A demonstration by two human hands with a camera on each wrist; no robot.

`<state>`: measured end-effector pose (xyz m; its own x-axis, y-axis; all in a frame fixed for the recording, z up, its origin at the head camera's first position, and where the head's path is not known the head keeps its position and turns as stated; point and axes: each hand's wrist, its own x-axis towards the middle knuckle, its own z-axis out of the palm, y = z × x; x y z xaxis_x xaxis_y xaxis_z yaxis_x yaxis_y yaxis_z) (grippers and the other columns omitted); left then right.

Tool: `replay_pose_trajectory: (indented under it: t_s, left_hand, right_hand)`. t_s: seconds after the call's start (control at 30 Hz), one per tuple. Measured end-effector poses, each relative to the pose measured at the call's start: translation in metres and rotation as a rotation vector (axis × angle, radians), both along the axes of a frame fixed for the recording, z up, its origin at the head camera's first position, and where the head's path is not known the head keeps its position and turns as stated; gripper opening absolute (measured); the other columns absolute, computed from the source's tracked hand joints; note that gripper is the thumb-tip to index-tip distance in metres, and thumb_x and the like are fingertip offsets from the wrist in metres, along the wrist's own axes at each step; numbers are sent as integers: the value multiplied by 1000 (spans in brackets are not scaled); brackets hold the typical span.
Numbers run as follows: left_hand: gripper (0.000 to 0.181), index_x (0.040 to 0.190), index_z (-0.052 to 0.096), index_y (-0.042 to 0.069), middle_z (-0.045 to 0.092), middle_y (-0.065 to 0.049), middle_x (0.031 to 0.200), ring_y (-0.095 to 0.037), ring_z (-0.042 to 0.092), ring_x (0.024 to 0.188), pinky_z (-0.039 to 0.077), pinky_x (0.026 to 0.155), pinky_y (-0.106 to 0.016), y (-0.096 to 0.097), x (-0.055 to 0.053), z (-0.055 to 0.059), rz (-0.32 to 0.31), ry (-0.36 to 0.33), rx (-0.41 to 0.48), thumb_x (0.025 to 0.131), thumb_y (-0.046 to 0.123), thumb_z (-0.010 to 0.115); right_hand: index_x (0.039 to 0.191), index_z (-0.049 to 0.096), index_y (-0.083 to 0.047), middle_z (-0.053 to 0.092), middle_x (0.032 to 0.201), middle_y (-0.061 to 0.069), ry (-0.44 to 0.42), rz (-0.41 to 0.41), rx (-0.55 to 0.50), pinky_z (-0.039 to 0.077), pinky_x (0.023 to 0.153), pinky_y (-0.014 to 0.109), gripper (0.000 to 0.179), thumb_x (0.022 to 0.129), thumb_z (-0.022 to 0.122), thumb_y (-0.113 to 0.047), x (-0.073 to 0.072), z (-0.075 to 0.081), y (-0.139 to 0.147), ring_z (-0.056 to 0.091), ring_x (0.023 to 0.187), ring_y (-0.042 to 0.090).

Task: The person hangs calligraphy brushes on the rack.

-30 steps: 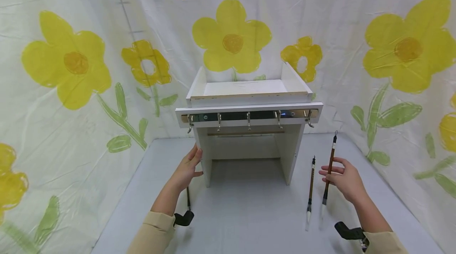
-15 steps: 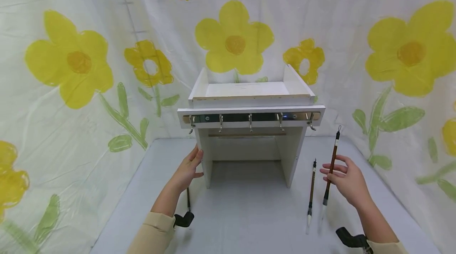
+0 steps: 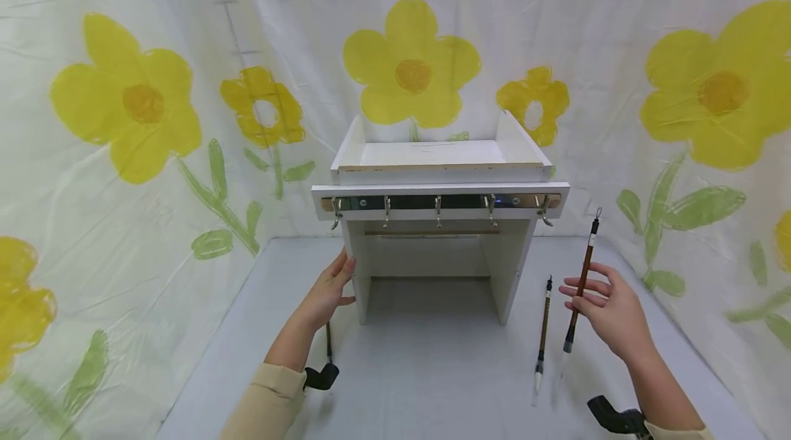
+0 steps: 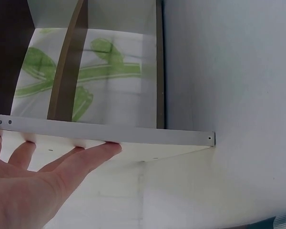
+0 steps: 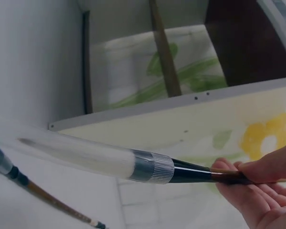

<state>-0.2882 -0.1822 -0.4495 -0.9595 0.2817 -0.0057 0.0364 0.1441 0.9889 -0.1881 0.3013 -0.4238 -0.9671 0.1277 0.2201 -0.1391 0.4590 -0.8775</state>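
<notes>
Resting with fingers apart, the left hand touches the white shelf from the left; rightward, one brush lies on the table, near the right hand, which pinches a second brush, tip down.

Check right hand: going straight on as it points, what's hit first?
Likely the shelf's side panel; the right hand looks raised above the brush lying nearby, but depth is unclear.
</notes>
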Motion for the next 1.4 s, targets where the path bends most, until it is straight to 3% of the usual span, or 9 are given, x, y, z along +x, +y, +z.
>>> replay_pose_trajectory:
  t_s: [0.3, 0.47, 0.77, 1.1, 1.4]
  left_hand:
    - [74, 164, 7, 26, 7, -10, 171, -46, 15, 153, 44, 102, -68, 1, -4, -1, -4, 13, -13, 105, 55, 40]
    - [73, 164, 8, 27, 6, -9, 171, -45, 14, 153, 43, 103, -69, 1, -1, 0, -10, 15, -5, 105, 55, 40]
    - [71, 164, 8, 26, 6, -9, 171, -44, 14, 153, 43, 102, -69, 2, -2, -1, -8, 28, 1, 106, 53, 40]
    - [73, 164, 7, 30, 5, -6, 171, -44, 14, 153, 44, 102, -69, 1, -2, -3, 2, 27, -16, 104, 58, 38]
    - [72, 164, 8, 30, 5, -7, 171, -44, 14, 153, 44, 102, -68, 1, -2, -3, 0, 34, -23, 104, 57, 38]
  right_hand:
    - [151, 27, 5, 63, 126, 31, 67, 7, -2, 62, 75, 26, 67, 96, 65, 1, 10, 13, -9, 72, 91, -1]
    - [150, 28, 3, 69, 121, 18, 78, 2, -20, 62, 75, 26, 67, 96, 67, -1, 13, 19, -13, 73, 90, 1]
    - [149, 33, -3, 71, 113, -9, 143, 73, -102, 62, 75, 26, 66, 94, 69, -1, 20, 26, -22, 74, 93, 4]
    - [150, 35, -5, 72, 115, -4, 177, 113, -84, 61, 77, 25, 66, 94, 70, 0, 29, 35, -36, 74, 95, 5]
    - [147, 38, -6, 72, 112, -11, 224, 186, -122, 61, 77, 26, 65, 91, 69, 7, 39, 44, -48, 74, 97, 7]
